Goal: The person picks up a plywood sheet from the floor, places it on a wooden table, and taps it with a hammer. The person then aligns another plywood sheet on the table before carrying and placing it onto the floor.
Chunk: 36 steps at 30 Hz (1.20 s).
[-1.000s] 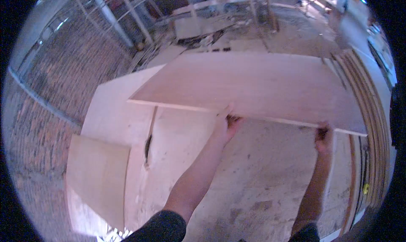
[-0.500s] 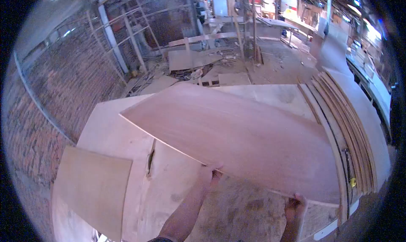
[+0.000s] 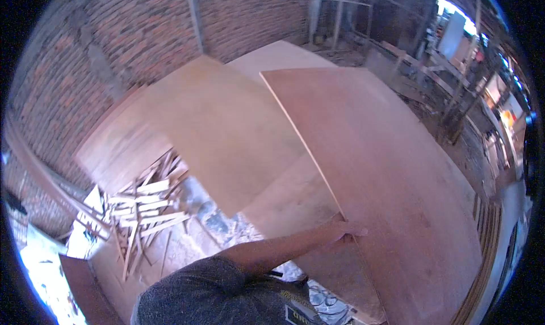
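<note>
Board [image 3: 374, 154], reddish, overlapping tan sheet [image 3: 221, 126]; left hand [image 3: 349, 230] at board's left edge, fingers grasping it (right hand's: cannot tell).

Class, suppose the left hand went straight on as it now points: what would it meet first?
The reddish board, whose edge the left hand touches; whether it would pass over or under is hard to judge from this view.

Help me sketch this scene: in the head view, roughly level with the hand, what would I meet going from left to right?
Loose wood strips → bare forearm → left hand → reddish board → stacked boards.
</note>
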{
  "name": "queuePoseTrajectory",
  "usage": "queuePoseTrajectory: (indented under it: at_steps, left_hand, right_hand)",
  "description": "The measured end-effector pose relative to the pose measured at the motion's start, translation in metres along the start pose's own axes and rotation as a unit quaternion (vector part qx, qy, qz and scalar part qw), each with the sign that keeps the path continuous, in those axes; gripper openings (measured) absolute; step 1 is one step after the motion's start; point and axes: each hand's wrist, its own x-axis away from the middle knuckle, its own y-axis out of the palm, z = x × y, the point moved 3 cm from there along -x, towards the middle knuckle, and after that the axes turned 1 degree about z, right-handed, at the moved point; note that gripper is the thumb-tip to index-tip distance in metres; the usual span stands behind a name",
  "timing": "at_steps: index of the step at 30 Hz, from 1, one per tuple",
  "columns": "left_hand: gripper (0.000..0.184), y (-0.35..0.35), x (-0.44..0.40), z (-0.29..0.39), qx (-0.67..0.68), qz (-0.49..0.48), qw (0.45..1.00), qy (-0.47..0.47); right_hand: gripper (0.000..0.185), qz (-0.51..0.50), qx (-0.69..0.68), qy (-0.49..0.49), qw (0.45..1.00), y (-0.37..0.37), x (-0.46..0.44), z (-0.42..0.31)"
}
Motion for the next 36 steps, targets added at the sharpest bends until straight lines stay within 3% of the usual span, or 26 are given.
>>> queuePoseTrajectory:
  at_steps: [2, 4, 6, 8, 9, 12, 13, 16, 19, 21, 24, 28, 31, 36]
  left_hand:
    - [0.02, -0.052, 0.036, 0.014, -0.045, -0.001, 0.991, 0.128]
    - [0.029, -0.107, 0.088, 0.029, -0.028, 0.016, 0.987, 0.157]
    - [0.048, -0.131, 0.134, 0.068, 0.059, 0.042, 0.993, 0.088]
    - [0.031, -0.142, 0.186, 0.109, 0.133, 0.07, 0.982, 0.118]
    - [0.025, -0.15, 0.207, 0.123, 0.169, 0.082, 0.973, 0.133]
    - [0.026, -0.206, 0.24, 0.13, 0.147, 0.09, 0.973, 0.154]
    - [0.029, -0.23, 0.25, 0.128, 0.157, 0.097, 0.972, 0.145]
    - [0.038, -0.26, 0.285, 0.141, 0.183, 0.111, 0.963, 0.166]
    - [0.045, -0.292, 0.313, 0.152, 0.165, 0.172, 0.946, 0.218]
    - [0.052, -0.321, 0.33, 0.156, 0.17, 0.192, 0.936, 0.241]
    - [0.06, -0.35, 0.349, 0.182, 0.166, 0.224, 0.925, 0.258]
    - [0.065, -0.421, 0.364, 0.215, 0.171, 0.224, 0.913, 0.296]
    - [0.068, -0.464, 0.374, 0.254, 0.173, 0.227, 0.919, 0.271]
    - [0.056, -0.593, 0.396, 0.317, 0.151, 0.257, 0.926, 0.232]
  right_hand:
    - [0.031, -0.028, -0.04, 0.021, 0.999, 0.025, 0.045, 0.028]
    - [0.035, -0.058, -0.087, 0.055, 0.993, 0.05, 0.092, 0.06]
    - [0.035, -0.071, -0.098, 0.084, 0.989, 0.086, 0.128, 0.087]
    - [0.032, -0.08, -0.076, 0.102, 0.989, 0.121, 0.16, 0.112]
    - [0.03, -0.115, 0.118, -0.008, 0.986, 0.09, 0.144, 0.127]
    - [0.028, -0.068, 0.088, 0.115, 0.987, 0.136, 0.179, 0.163]
    - [0.026, -0.115, 0.1, 0.1, 0.983, 0.14, 0.177, 0.177]
    - [0.016, -0.122, 0.117, 0.105, 0.98, 0.225, 0.225, 0.207]
    - [0.033, -0.214, 0.141, 0.172, 0.951, 0.224, 0.215, 0.239]
    - [0.045, -0.209, 0.121, 0.248, 0.938, 0.223, 0.209, 0.266]
    - [0.051, -0.238, 0.12, 0.26, 0.928, 0.29, 0.241, 0.295]
    - [0.052, -0.252, 0.131, 0.321, 0.904, 0.316, 0.265, 0.366]
    - [0.044, -0.256, 0.102, 0.34, 0.899, 0.347, 0.289, 0.423]
    - [0.048, -0.229, 0.119, 0.41, 0.875, 0.354, 0.333, 0.546]
